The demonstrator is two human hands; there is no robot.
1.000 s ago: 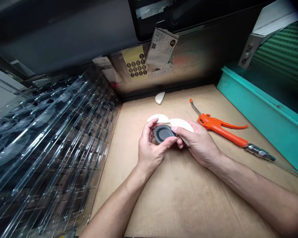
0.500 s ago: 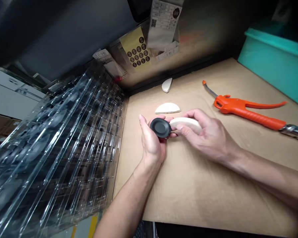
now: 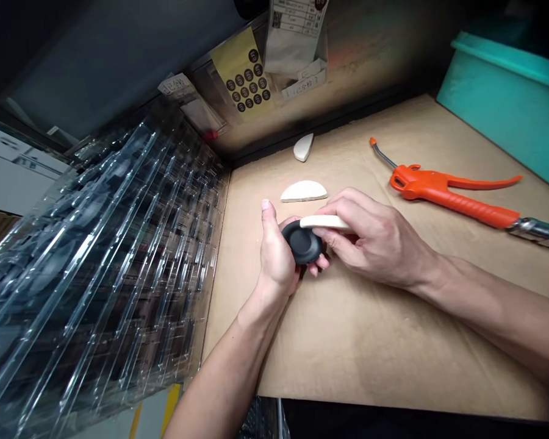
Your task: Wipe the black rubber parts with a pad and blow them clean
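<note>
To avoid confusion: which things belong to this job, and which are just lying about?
Likely in use:
black round part, in left hand
white slab, in right hand

Apparently idle:
nearer white piece
farther white piece
orange air gun
teal bin
clear trays

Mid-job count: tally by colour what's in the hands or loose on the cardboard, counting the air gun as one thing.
White: 3 (piece in the right hand, nearer loose piece, farther loose piece)
Black: 1 (dished round part, in the left hand)
Orange: 1 (air gun)
Total: 5
</note>
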